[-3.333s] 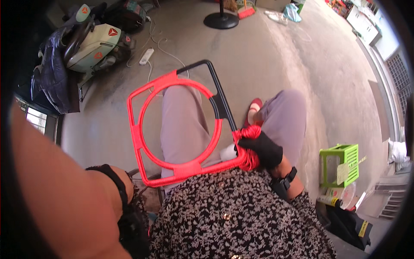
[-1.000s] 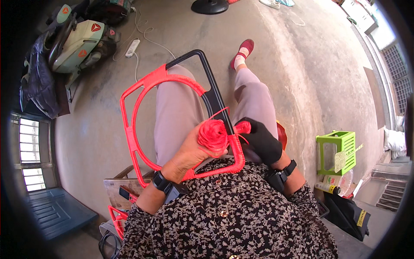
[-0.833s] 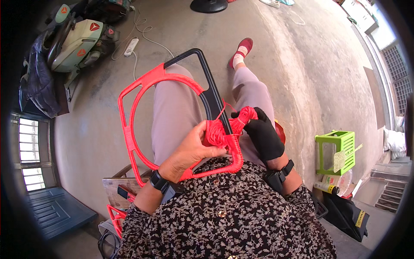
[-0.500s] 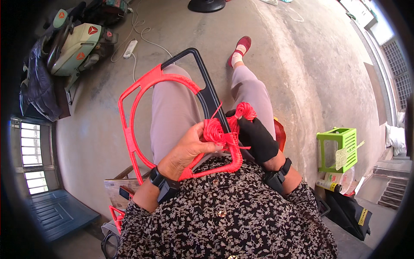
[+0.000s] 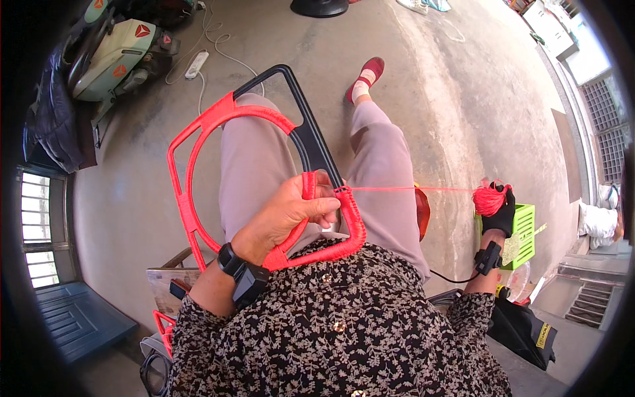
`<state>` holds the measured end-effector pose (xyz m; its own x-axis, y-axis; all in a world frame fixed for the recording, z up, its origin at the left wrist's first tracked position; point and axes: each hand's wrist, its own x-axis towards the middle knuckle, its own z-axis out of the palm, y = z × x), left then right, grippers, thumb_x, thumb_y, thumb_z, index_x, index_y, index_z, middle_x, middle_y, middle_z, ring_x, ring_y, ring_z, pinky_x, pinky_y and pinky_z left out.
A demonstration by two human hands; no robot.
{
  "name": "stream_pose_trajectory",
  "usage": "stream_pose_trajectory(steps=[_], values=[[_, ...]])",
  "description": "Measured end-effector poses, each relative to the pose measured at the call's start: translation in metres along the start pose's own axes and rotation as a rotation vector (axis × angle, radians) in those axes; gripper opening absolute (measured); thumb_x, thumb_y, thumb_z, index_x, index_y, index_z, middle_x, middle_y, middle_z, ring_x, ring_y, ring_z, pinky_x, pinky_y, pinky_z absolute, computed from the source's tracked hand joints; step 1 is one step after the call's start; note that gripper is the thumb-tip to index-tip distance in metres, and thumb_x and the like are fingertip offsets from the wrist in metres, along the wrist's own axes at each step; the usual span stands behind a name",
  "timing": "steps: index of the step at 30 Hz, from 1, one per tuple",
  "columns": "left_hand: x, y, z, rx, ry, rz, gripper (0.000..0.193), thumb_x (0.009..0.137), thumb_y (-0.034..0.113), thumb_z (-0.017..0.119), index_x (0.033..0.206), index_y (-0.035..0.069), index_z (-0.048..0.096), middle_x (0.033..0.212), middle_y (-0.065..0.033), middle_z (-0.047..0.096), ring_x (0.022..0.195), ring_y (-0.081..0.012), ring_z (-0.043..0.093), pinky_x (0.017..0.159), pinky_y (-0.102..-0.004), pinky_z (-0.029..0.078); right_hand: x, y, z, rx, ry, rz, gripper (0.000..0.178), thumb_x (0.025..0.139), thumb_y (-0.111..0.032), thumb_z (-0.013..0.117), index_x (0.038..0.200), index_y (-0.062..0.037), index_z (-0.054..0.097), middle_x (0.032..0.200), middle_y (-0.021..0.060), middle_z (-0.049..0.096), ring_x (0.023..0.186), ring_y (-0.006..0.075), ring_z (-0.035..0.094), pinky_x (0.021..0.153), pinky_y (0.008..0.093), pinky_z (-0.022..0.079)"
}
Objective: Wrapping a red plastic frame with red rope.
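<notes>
A black frame (image 5: 319,157) with an inner ring rests on my lap, tilted against my thighs. Red cord (image 5: 355,221) is wound tightly round most of it; its upper right side is bare black. My left hand (image 5: 288,210) is closed round the red-wrapped inner ring near the right side. Out to the right, my right hand (image 5: 501,217), in a black glove, grips a bundle of red cord (image 5: 488,198). One taut strand (image 5: 417,189) runs from the bundle to the frame's right side, where the wrapping ends.
A green plastic stool (image 5: 526,231) stands behind my right hand, with a black bag (image 5: 522,337) below it. A white power strip (image 5: 196,65) and its cable lie on the floor. At upper left is a scooter (image 5: 119,59); a blue panel (image 5: 83,321) lies at lower left.
My right hand has swung far out to the right with the cord bundle, drawing the strand straight. My left hand has let go of the cord and now grips the inner ring.
</notes>
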<state>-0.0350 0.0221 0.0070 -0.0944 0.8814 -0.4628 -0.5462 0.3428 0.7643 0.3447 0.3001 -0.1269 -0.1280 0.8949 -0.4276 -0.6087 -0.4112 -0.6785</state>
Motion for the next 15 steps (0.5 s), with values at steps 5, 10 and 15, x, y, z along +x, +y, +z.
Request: stream_pose_trajectory(steps=[5,10,15], values=[[-0.001,-0.005,-0.001,-0.024,0.044,-0.037,0.015,0.086,0.007,0.065,0.091,0.006,0.051,0.072,0.0005,0.056,0.048,-0.0036,0.046,0.041,-0.0175,0.037,-0.056,0.062,0.088,-0.176,-0.199,0.193,0.022,0.087,-0.016,0.062,0.107,-0.0093,0.057,0.077,0.0002,0.055,0.073,0.0134,0.056,0.070,0.0301,0.048],[0.001,-0.004,0.009,-0.080,0.059,-0.051,0.015,0.087,0.007,0.066,0.085,0.007,0.051,0.066,0.0014,0.054,0.043,-0.0022,0.041,0.037,-0.0174,0.032,-0.119,0.130,0.175,-0.807,-1.067,0.214,0.035,0.086,-0.014,0.062,0.117,0.0002,0.057,0.079,0.0038,0.064,0.072,0.0093,0.060,0.069,0.0253,0.049],[0.004,-0.013,0.005,0.051,0.106,-0.054,0.015,0.088,0.008,0.064,0.089,0.006,0.049,0.073,-0.0042,0.062,0.041,-0.0013,0.039,0.034,-0.0169,0.028,-0.137,0.114,0.198,-0.718,-0.788,0.516,0.011,0.085,-0.014,0.065,0.083,-0.0036,0.062,0.072,-0.0003,0.061,0.068,0.0045,0.055,0.063,0.0257,0.047]])
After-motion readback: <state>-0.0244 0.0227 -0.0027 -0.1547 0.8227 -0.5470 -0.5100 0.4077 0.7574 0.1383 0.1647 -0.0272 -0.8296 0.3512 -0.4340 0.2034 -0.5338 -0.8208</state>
